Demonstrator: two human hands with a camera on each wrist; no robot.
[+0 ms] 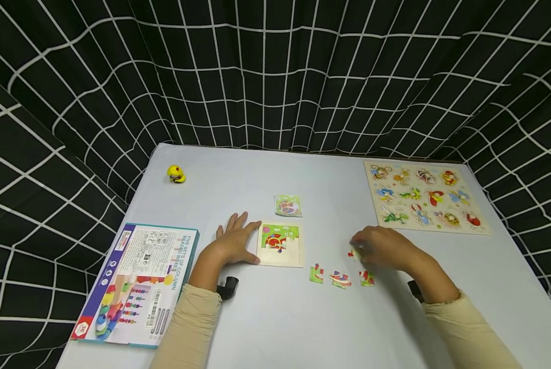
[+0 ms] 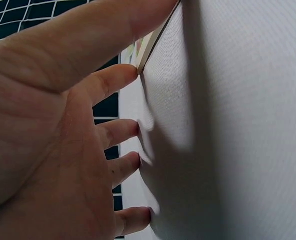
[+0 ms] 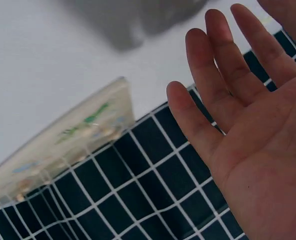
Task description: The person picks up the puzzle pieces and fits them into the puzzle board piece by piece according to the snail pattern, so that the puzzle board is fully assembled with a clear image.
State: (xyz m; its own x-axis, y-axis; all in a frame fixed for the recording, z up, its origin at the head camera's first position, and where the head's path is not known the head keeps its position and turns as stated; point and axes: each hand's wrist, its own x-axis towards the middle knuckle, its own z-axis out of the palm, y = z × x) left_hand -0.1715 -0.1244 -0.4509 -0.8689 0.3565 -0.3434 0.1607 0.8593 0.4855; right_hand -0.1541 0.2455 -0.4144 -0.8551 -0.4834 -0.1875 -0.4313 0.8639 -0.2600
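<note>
A small wooden puzzle board (image 1: 290,260) lies flat with some picture pieces fitted in its upper part. My left hand (image 1: 231,243) is spread along the board's left edge, thumb and index fingertip at that edge, the other fingertips on the table. To the right, my right hand (image 1: 386,248) hovers low over a loose puzzle piece (image 1: 354,254), partly hiding it. Its fingers (image 3: 200,50) look extended and apart in the right wrist view. Nearby lie a green-and-red piece (image 1: 317,274), a striped piece (image 1: 340,280) and a mushroom-patterned piece (image 1: 366,279).
A small picture card (image 1: 288,205) lies behind the board. A large insect peg puzzle (image 1: 425,197) occupies the back right. At the left is a bead-toy box (image 1: 139,284), and a yellow toy (image 1: 176,174) stands farther back. Dark grid-patterned cloth (image 1: 275,77) surrounds the white table (image 1: 275,323).
</note>
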